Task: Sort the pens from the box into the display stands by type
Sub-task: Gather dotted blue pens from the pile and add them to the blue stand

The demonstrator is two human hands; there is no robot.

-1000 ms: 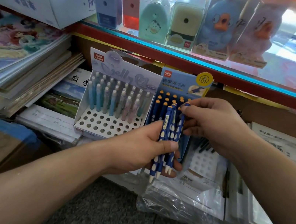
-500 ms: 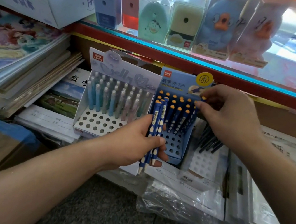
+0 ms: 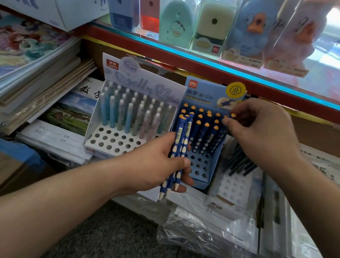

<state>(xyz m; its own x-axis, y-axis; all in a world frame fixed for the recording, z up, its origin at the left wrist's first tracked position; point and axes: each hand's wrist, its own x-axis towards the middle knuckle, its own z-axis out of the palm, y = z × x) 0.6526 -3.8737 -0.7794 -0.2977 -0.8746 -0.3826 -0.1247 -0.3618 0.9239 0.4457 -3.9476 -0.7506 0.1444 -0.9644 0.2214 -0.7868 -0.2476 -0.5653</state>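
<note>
my left hand (image 3: 154, 167) grips a few dark blue, orange-capped plastic pens (image 3: 179, 143); my right hand (image 3: 262, 132) pinches another orange-capped pen (image 3: 233, 115) in the blue cardboard stand (image 3: 202, 167) beneath it.

Stationery shop corner under bright, washed-out light.
Above the grip, a red-edged glass shelf (image 3: 218, 71) lined with boxed pencil sharpeners (image 3: 213, 22); left of the grip, slanted stacks of notebooks (image 3: 26, 88) beneath a white carton (image 3: 28, 1); below the grip, speckled grey floor (image 3: 113, 242) and crinkled clear plastic wrap (image 3: 203, 234).
</note>
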